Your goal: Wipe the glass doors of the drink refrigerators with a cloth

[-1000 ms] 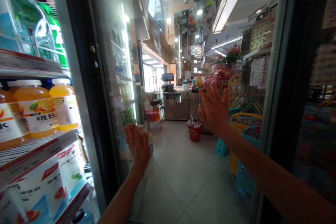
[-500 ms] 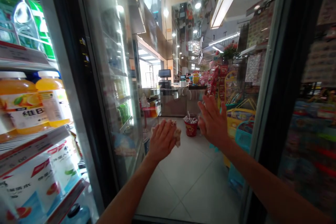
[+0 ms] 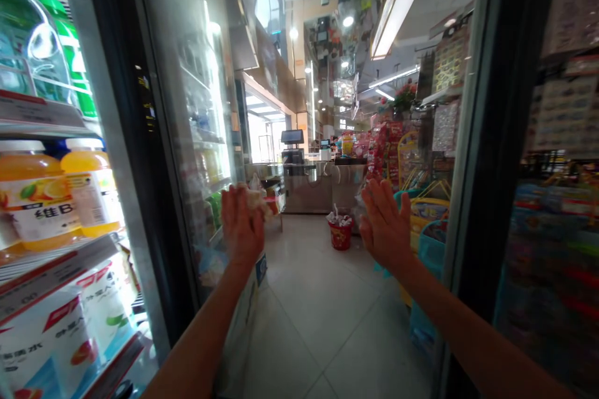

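Observation:
Flat against a glass door (image 3: pixel 299 299), my left hand (image 3: pixel 241 227) presses a pale, crumpled cloth (image 3: pixel 257 201) to the pane. The cloth shows beyond the fingers, at their upper right; the rest is hidden under the hand. My right hand (image 3: pixel 386 218) rests on the same pane further right, fingers stretched out and slightly spread, with nothing held. The door has a dark frame, its left upright (image 3: pixel 156 156) and right upright (image 3: pixel 498 156) both in view.
At left stands a lit cooler with orange drink bottles (image 3: pixel 35 199), large white packs (image 3: pixel 70 330) and shelf price strips (image 3: pixel 56 271). Through the glass appear a red bucket (image 3: pixel 340 237), a checkout counter (image 3: pixel 306 190), and blue and yellow baskets (image 3: pixel 430 243) at right.
My left hand has slid left and slightly up across the glass with the cloth, its fingers now pointing upward. My right hand stays in nearly the same place. The view has shifted slightly.

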Motion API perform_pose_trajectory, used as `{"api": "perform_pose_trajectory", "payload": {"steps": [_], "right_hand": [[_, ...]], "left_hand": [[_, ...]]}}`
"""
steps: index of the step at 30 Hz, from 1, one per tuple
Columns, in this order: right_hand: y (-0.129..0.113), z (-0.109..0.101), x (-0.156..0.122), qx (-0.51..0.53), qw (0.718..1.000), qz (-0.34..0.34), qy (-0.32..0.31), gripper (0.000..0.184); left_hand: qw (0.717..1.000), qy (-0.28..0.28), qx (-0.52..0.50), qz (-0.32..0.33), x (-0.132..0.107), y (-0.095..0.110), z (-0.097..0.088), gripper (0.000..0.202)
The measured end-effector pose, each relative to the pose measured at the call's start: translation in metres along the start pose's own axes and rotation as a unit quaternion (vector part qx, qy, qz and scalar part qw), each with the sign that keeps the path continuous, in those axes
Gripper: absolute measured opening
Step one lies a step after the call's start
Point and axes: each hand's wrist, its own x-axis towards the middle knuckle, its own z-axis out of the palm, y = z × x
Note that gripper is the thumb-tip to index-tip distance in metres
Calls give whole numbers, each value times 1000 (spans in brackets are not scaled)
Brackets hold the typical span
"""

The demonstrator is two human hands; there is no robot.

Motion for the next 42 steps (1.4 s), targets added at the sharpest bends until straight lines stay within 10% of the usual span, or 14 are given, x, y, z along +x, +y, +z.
{"api": "perform_pose_trajectory", "payload": {"steps": [3, 9, 15, 21, 27, 32, 37, 42], "right_hand": [[-1, 1, 0, -1, 1000, 5, 8, 54], [0, 1, 0, 12, 1000, 2, 15, 55], [-1, 0, 0, 7, 1000, 7, 4, 59], [1, 0, -1, 9, 1000, -2, -7, 57], [0, 0, -1, 16, 1000, 5, -1, 56], [1, 0, -1, 22, 1000, 1, -3, 58], [1, 0, -1, 30, 999, 12, -4, 56], [2, -1, -1, 25, 1000, 5, -13, 54]], "left_hand": [[988, 89, 27, -121, 13, -17, 0, 52], [974, -94, -38, 202, 23, 12, 6, 55], [991, 82, 5, -107, 41, -17, 7, 53], [954, -138, -53, 262, 31, 11, 6, 49], [997, 74, 2, -1, 55, -11, 6, 50], [980, -87, -51, 172, 49, 12, 14, 48], [996, 65, -13, -68, 60, 13, 19, 52], [968, -123, -69, 209, 44, 32, 16, 53]]}}
